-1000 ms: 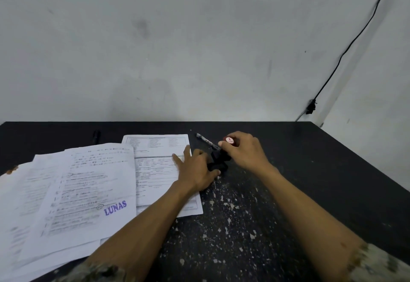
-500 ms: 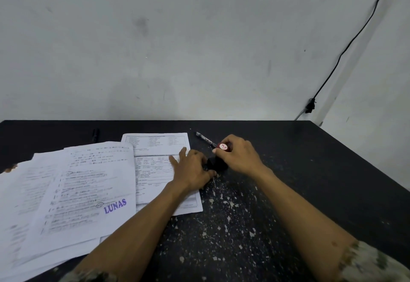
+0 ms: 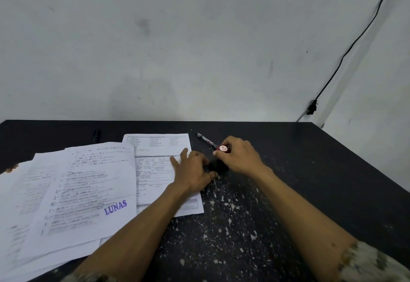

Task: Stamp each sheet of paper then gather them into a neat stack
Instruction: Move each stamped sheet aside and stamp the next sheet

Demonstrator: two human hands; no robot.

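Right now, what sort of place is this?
Probably a plain office or clerical desk: printed forms spread on a black table, one sheet stamped LUNAS, a stamp gripped by the right hand, a pen beside it, bare wall behind.

Stamp [image 3: 222,148] base hidden by right hand [image 3: 240,157], sheet [image 3: 93,193] print blurred, leftmost sheets [image 3: 13,204] cropped

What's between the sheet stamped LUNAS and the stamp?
Head view: a printed form, the left hand resting on it, thumb beside the stamp.
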